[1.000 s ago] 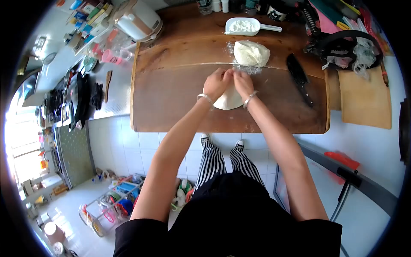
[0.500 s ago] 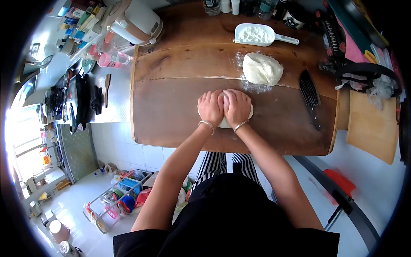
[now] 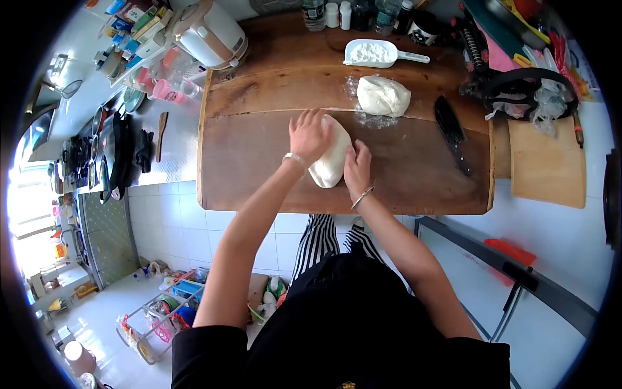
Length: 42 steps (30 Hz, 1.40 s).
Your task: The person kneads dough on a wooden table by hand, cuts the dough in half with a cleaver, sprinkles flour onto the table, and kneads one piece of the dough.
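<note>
Worn brown boards form the tabletop point(image 3: 253, 155), which stands against the wall. I follow the head view, taking the long dough point(image 3: 332, 159) as the clock's centre; it lies near the front edge, probably so the person can bear down on it. At ten o'clock the left hand point(image 3: 312, 136) rests open over its side, seemingly to steady it. At four o'clock the right hand point(image 3: 358, 170) is loosely curled, closed around nothing, close by the dough's edge; I cannot tell whether it presses. At half past one a second lump point(image 3: 383, 96) sits by scattered flour point(image 3: 379, 121), likely against sticking. Beyond, a scoop point(image 3: 370, 53) of white powder points its handle toward three. Toward half past two, a black knife point(image 3: 449, 126) lies apart, presumably keeping its blade from fingers.
</note>
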{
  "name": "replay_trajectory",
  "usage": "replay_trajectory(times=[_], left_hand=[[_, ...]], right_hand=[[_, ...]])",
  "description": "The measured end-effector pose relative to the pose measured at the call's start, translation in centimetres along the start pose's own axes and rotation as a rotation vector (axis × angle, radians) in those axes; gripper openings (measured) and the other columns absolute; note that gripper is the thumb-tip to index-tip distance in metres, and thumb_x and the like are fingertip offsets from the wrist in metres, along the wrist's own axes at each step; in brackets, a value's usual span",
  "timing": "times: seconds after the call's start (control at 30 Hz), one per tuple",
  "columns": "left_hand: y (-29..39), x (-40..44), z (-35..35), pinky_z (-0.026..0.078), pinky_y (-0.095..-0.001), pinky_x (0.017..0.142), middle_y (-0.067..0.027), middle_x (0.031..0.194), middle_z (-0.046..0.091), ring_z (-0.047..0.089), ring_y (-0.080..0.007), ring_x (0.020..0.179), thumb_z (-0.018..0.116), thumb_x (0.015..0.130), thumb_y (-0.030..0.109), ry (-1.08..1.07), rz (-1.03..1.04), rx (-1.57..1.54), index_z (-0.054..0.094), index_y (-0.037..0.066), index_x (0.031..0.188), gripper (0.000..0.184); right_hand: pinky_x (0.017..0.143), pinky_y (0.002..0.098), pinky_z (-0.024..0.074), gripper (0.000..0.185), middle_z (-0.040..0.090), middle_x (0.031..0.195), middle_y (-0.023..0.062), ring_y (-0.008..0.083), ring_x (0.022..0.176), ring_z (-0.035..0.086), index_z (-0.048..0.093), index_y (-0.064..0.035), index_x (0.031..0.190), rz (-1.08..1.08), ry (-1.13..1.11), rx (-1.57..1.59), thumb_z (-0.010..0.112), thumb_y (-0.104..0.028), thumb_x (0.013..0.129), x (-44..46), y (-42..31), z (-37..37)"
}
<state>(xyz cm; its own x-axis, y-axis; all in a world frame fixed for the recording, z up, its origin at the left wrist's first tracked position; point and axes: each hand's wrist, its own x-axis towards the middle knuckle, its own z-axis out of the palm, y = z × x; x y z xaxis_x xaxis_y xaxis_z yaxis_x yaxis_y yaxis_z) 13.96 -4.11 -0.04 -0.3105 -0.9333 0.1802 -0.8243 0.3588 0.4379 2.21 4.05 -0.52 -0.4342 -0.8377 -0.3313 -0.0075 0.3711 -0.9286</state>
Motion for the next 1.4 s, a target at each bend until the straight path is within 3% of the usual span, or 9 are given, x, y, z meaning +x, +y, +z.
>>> replay_trajectory(times=[0.07,0.3,0.57,0.67,0.73,0.77,0.83,0.97,1.4], left_hand=[[-2.1,-1.6,0.9,0.035,-0.0487,0.105,-0.0136,0.13,0.057,0.05,-0.0335,0.122,0.046,0.097,0.039,0.071,-0.242,-0.33,0.057,0.006,0.127,0.046],[0.2,1.4,2.4,0.034,-0.0463,0.103,-0.0123,0.124,0.06,0.051,-0.0313,0.119,0.054,0.094,0.034,0.084,-0.515,-0.192,0.062,0.007,0.116,0.036],[-2.3,2.7,4.1,0.037,-0.0464,0.101,-0.0173,0.114,0.064,0.055,-0.0333,0.114,0.055,0.094,0.036,0.359,-0.228,-0.121,0.063,0.002,0.102,0.036],[1.7,1.0,-1.6,0.049,-0.0423,0.079,-0.021,0.093,0.066,0.064,-0.0346,0.088,0.049,0.098,0.033,0.165,-0.568,-0.749,0.062,0.001,0.102,0.034],[4.5,-2.5,-4.2,0.048,-0.0425,0.081,-0.0197,0.094,0.066,0.063,-0.0338,0.089,0.048,0.098,0.031,0.153,-0.636,-0.763,0.062,0.002,0.103,0.032],[5.2,-3.9,-4.8,0.047,-0.0427,0.083,-0.0185,0.094,0.066,0.063,-0.0329,0.09,0.048,0.099,0.029,0.152,-0.686,-0.777,0.062,0.003,0.104,0.03],[5.2,-7.5,-2.3,0.043,-0.0433,0.09,-0.0144,0.1,0.066,0.061,-0.0311,0.097,0.044,0.099,0.026,0.311,-0.258,-0.407,0.063,0.005,0.106,0.029],[2.5,-8.2,1.8,0.037,-0.0443,0.099,-0.0097,0.111,0.065,0.056,-0.0292,0.11,0.048,0.093,0.02,0.442,-0.065,-0.15,0.064,0.007,0.111,0.027],[-2.7,3.5,2.1,0.049,-0.0479,0.072,-0.0179,0.088,0.068,0.063,-0.0391,0.084,0.043,0.099,0.034,0.227,-0.298,-0.197,0.069,0.009,0.095,0.037]], right_hand=[[0.094,0.0468,0.0442,0.035,0.061,0.12,0.0176,0.0348,0.113,0.056,0.057,-0.0007,0.119,-0.607,0.282,-0.388,0.055,-0.024,0.092,2.0,0.8,1.2],[0.09,0.0472,0.0421,0.031,0.064,0.11,0.0056,0.0267,0.104,0.058,0.063,-0.0152,0.117,-0.574,0.125,-0.806,0.052,-0.032,0.093,7.8,-0.8,4.9],[0.08,0.0464,0.0493,0.028,0.067,0.097,0.0102,0.0311,0.095,0.062,0.068,-0.0114,0.096,-0.55,0.08,-0.918,0.049,-0.032,0.095,11.4,-2.0,5.8],[0.072,0.0445,0.0491,0.031,0.067,0.086,0.0131,0.0329,0.083,0.064,0.066,-0.0062,0.087,-0.481,-0.056,-0.508,0.051,-0.032,0.095,8.8,-3.4,3.1],[0.062,0.045,0.0468,0.035,0.064,0.073,0.0156,0.037,0.068,0.062,0.064,-0.0039,0.081,-0.392,-0.127,-0.194,0.052,-0.034,0.095,3.2,-6.2,0.6],[0.073,0.0446,0.0467,0.028,0.067,0.082,0.0118,0.0329,0.079,0.064,0.065,-0.0068,0.085,-0.507,-0.032,-0.274,0.052,-0.029,0.095,1.2,-4.7,0.8],[0.088,0.045,0.0417,0.018,0.067,0.097,0.0073,0.0279,0.096,0.062,0.065,-0.0107,0.093,-0.833,0.063,-0.496,0.053,-0.024,0.092,-2.2,-2.8,0.2],[0.097,0.0454,0.0347,0.017,0.064,0.108,0.0041,0.0255,0.107,0.056,0.064,-0.0136,0.101,-0.992,0.053,-0.508,0.054,-0.022,0.09,0.0,1.3,0.9],[0.074,0.0461,0.0463,0.029,0.069,0.085,0.0085,0.0305,0.083,0.063,0.067,-0.0132,0.083,-0.706,0.107,-0.824,0.05,-0.034,0.094,10.9,-2.3,7.0]])
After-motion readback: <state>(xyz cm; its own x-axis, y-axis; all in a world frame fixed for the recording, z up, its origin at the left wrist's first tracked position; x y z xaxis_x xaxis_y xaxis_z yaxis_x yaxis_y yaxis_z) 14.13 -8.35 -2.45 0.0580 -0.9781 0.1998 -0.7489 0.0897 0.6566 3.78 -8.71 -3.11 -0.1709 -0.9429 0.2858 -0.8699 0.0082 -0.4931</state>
